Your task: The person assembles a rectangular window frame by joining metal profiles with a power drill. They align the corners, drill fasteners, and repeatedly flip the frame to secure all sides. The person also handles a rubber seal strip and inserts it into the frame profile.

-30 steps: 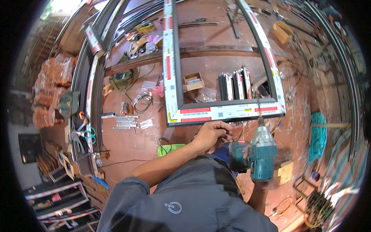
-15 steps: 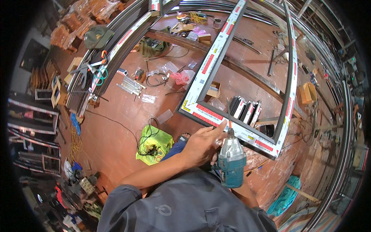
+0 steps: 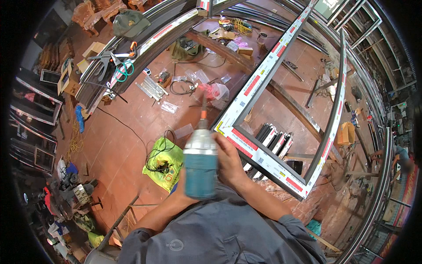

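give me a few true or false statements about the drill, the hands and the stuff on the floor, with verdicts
1. The teal power drill points up, away from the person's body. True.
2. The right hand rests against the drill's body. True.
3. The window frame lying on the floor is plain bare wood. False: it is dark metal covered with white and red protective tape.
4. A yellow-green bag lies on the floor left of the drill. True.
5. The left hand is reaching for the orange-handled clamps. False: it is at the drill, mostly hidden behind it, and the clamps lie far off.
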### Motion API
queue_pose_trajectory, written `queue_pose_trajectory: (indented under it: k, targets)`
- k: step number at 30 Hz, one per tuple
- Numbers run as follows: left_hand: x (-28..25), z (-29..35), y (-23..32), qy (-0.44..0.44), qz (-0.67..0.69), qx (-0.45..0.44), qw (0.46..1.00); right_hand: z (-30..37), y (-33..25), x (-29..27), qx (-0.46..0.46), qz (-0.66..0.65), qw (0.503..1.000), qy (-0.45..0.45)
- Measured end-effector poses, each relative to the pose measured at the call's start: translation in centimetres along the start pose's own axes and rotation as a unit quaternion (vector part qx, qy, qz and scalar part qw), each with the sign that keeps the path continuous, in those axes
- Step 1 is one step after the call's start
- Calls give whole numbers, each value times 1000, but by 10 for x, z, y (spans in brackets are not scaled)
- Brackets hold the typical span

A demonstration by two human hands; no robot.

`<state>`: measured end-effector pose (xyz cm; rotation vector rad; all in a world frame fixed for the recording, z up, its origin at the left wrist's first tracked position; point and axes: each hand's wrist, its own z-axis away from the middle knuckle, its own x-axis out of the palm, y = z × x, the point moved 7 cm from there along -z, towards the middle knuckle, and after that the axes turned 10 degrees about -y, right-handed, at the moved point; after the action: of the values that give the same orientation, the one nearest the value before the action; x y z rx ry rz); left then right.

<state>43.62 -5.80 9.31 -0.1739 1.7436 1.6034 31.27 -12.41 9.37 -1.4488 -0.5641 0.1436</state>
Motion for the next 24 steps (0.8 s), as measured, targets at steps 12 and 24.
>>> queue_pose_trajectory:
  k: [12, 24]
  targets:
    - [-72, 8, -210, 97, 243, -146, 954, -40, 4, -121, 257, 552, 793, 2]
    - [-33, -115, -269, -94, 313, 51, 944, -64, 49, -113, 233, 701, 667, -95]
